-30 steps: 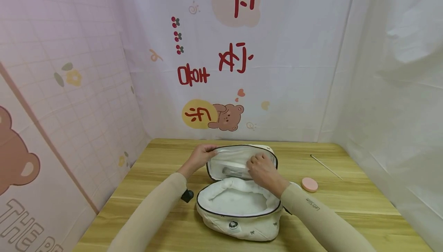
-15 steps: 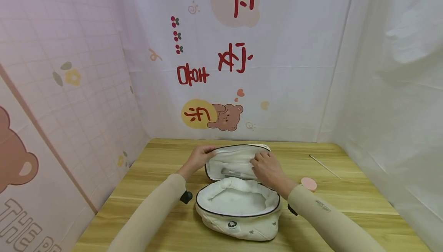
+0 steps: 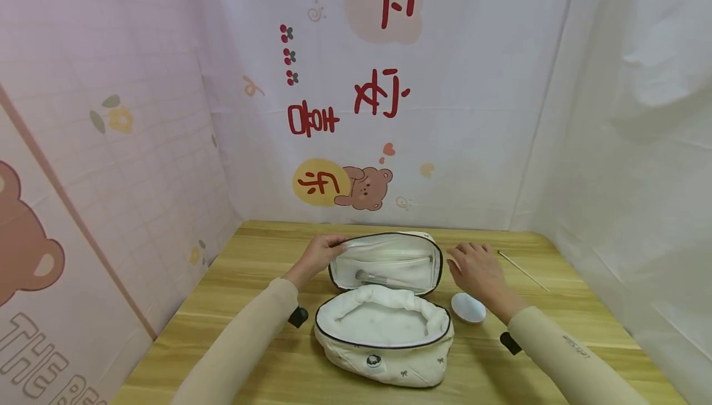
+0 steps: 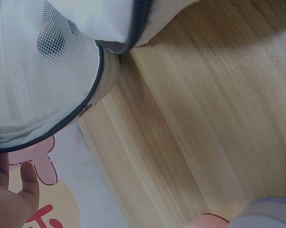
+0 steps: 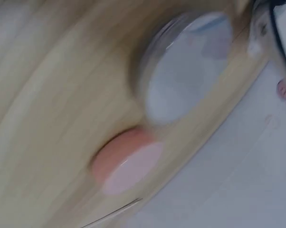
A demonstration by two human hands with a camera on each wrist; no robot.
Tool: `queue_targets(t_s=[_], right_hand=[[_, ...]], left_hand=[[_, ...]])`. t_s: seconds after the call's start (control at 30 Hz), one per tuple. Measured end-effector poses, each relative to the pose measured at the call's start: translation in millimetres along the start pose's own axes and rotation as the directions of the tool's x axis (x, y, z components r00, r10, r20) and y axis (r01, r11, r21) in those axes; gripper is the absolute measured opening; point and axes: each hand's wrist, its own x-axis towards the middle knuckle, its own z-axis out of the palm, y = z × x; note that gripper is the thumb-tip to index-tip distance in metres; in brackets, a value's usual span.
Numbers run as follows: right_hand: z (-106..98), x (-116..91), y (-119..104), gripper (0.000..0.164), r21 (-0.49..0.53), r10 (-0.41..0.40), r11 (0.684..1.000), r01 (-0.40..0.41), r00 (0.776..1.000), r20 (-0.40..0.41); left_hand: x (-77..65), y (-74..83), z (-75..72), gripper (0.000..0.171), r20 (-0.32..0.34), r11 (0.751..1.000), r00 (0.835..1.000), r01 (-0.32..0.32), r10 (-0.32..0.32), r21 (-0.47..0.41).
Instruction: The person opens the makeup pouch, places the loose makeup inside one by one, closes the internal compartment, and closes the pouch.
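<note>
A cream cosmetic bag (image 3: 384, 362) with a bow print stands unzipped, its padded white inside showing. My left hand (image 3: 319, 253) pinches the left edge of the raised lid (image 3: 384, 255); in the left wrist view the fingers (image 4: 29, 180) are at the dark zipper rim. A makeup brush (image 3: 384, 278) lies in the lid's mesh pocket. My right hand (image 3: 478, 272) is over the table right of the lid, fingers loosely bent, with nothing visible in it. Just below it lies a round mirror-like disc (image 3: 468, 307). A pink round case (image 5: 128, 164) shows in the right wrist view; the hand hides it in the head view.
A thin stick with a dark tip (image 3: 523, 270) lies at the right on the wooden table (image 3: 256, 331). Printed cloth walls (image 3: 467, 114) stand behind the table and at both sides.
My right hand has left the lid's pocket and moved right, over the pink case. The mirror-like disc and the brush are now uncovered. My left hand stays on the lid.
</note>
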Motion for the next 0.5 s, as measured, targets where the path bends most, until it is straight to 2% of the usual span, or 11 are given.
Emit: queue_targets(t_s=[0.13,0.23,0.3,0.4,0.5], right_hand=[[-6,-21,33,0.023,-0.03,0.105,0.994,-0.104,0.993,0.047],[-12,-37,57,0.024,-0.072,0.203,0.978,-0.194,0.969,0.138],[-16,-48,72,0.025,-0.094,0.27,0.962,-0.256,0.941,0.204],[-20,-66,92,0.028,-0.129,0.363,0.932,-0.34,0.883,0.296],[-23,-80,108,0.03,-0.146,0.434,0.901,-0.409,0.828,0.355]], left_hand=[[0.4,-0.4,-0.1,0.025,0.002,1.0,1.0,0.001,-0.001,0.002],[1.0,0.1,-0.5,0.026,0.002,1.0,1.0,0.004,-0.004,0.001],[1.1,0.4,-0.7,0.026,0.003,1.0,1.0,0.005,-0.005,0.002],[0.6,0.5,-0.5,0.025,0.006,1.0,1.0,0.005,-0.005,0.002],[-0.5,1.0,0.1,0.025,0.01,1.0,1.0,0.009,-0.009,0.003]])
